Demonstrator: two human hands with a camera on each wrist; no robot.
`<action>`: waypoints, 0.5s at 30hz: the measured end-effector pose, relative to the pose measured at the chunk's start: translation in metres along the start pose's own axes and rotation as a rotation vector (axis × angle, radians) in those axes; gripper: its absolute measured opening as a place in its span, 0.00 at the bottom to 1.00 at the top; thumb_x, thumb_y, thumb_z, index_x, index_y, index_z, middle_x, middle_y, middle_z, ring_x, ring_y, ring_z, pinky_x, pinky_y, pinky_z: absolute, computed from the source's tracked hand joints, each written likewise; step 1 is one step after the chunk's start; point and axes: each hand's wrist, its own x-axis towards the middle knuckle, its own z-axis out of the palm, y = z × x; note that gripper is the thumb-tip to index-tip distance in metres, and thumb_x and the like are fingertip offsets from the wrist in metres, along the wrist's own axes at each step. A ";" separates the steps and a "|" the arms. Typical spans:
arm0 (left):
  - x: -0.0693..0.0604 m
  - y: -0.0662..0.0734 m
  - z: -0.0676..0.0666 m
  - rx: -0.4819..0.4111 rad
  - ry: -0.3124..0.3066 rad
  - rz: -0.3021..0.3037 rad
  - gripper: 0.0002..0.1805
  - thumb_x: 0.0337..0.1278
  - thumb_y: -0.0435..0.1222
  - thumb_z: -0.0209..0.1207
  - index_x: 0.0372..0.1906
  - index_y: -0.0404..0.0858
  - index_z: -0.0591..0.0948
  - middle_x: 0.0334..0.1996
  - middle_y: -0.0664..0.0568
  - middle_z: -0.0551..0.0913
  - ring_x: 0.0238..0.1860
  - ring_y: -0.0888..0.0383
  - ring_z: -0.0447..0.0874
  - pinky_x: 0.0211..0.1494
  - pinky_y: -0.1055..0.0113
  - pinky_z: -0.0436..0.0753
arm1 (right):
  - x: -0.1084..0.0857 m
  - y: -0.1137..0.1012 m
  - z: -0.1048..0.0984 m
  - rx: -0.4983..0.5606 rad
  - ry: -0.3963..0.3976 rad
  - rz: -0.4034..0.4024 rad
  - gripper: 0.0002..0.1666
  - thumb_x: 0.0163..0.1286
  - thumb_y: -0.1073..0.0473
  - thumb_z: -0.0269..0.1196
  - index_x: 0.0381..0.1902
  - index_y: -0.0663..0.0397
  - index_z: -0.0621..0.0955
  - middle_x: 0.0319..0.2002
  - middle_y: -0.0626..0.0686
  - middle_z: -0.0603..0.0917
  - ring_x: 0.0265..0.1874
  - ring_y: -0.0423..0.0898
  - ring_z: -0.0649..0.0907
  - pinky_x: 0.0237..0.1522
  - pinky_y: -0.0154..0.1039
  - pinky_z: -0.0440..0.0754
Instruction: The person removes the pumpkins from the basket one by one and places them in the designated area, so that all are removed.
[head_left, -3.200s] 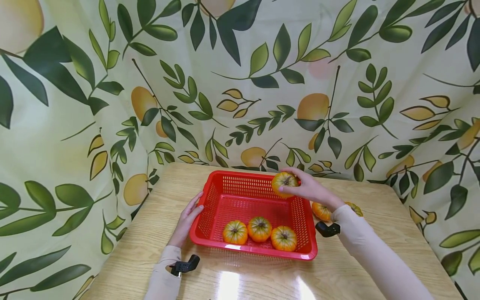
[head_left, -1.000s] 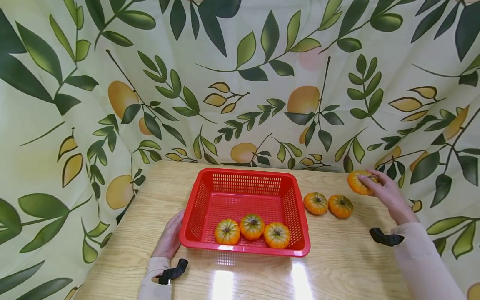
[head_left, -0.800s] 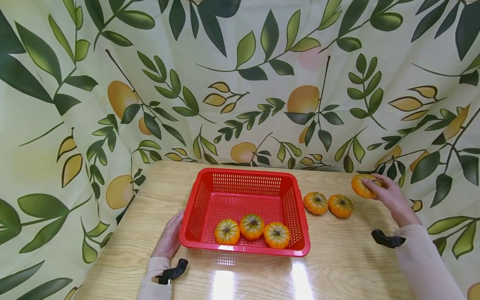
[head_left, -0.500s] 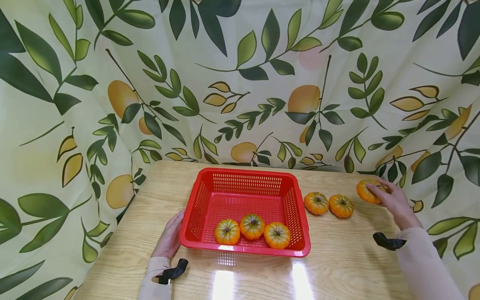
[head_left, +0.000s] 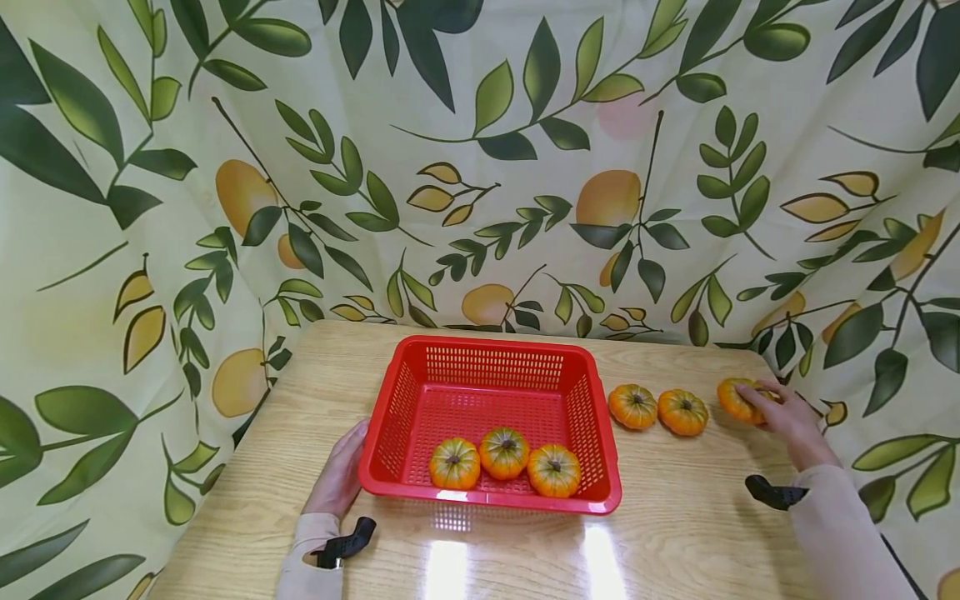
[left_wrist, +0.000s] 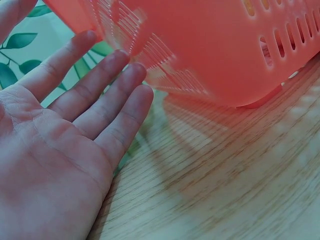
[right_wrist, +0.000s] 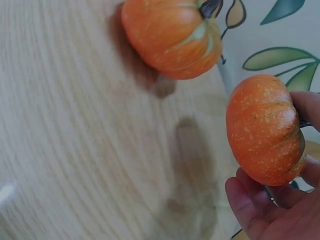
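Right hand [head_left: 791,417] has shifted from over the basket's back right corner to the far right end of the counter [head_left: 675,525], taking the held pumpkin [head_left: 733,400] with it; compared with half a second ago, it is slightly lower and further right. Left thumb, earlier over the basket rim, no longer hooks it.

Right hand grips the held pumpkin between thumb and fingers. Pumpkin is tilted, stem toward the palm side; contact with the counter can't be told. It's the rightmost in a loose row outside the basket: near pumpkin [head_left: 633,407] just beside the basket's right wall, middle pumpkin [head_left: 682,412] next to that, then a gap to the held one. Both loose ones sit stem up.

Left hand [head_left: 337,471] is spread, fingers straight, palm turned to the wrist camera, at the outer left side of the red basket [head_left: 491,408]; can't tell if fingertips touch it.

Basket holds three more, stems up, bunched along the front: left-front pumpkin [head_left: 454,464], centre pumpkin [head_left: 504,454] set slightly further back, right-front pumpkin [head_left: 554,471].

Leaf-and-fruit print fabric [head_left: 457,125] behind. Pale sleeves [head_left: 851,525], black device [head_left: 345,543] at the left wrist.
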 end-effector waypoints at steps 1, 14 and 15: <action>0.000 0.000 0.000 0.002 0.000 -0.002 0.16 0.81 0.44 0.42 0.55 0.55 0.80 0.50 0.62 0.88 0.52 0.66 0.86 0.56 0.70 0.84 | 0.000 0.002 0.001 0.014 0.008 0.000 0.53 0.76 0.34 0.51 0.77 0.71 0.50 0.71 0.81 0.56 0.38 0.36 0.77 0.38 0.33 0.82; 0.000 -0.001 -0.004 -0.040 -0.083 0.030 0.18 0.82 0.43 0.40 0.56 0.55 0.82 0.50 0.61 0.88 0.52 0.66 0.85 0.57 0.69 0.83 | 0.002 0.018 0.009 0.006 -0.068 0.032 0.58 0.75 0.29 0.46 0.77 0.73 0.46 0.77 0.78 0.41 0.73 0.76 0.52 0.69 0.71 0.61; 0.000 0.000 -0.004 -0.039 -0.083 0.030 0.18 0.82 0.43 0.40 0.56 0.55 0.81 0.50 0.61 0.88 0.52 0.66 0.85 0.57 0.69 0.83 | 0.003 0.020 0.010 0.014 -0.066 0.038 0.58 0.75 0.28 0.46 0.77 0.73 0.46 0.77 0.77 0.40 0.74 0.76 0.50 0.71 0.72 0.55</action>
